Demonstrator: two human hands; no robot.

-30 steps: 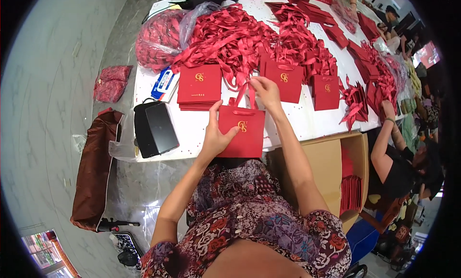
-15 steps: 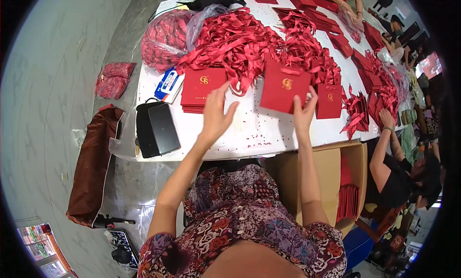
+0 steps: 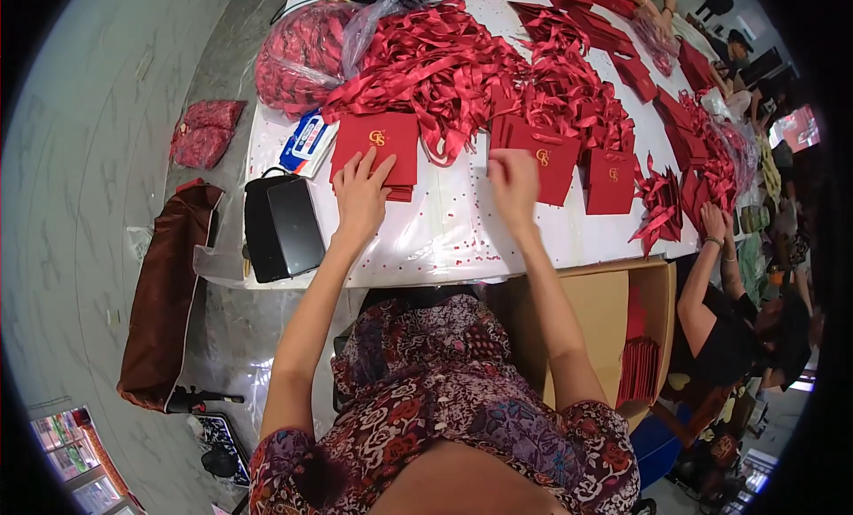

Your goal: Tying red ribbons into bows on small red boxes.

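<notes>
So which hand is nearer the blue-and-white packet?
The left hand, on the red bags just right of the packet; the right hand is farther right.

A workshop is indicated by red ribbons [image 3: 435,71] heaped and matching bags [image 3: 404,137] stacked across a white table [image 3: 435,217], with co-workers [image 3: 700,315] seen along its right edge.

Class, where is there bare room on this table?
Bare but for red specks: white tabletop between left hand and right hand; a strip between the red bags at right and cardboard box. Crowded: beyond, under the ribbon pile.
</notes>
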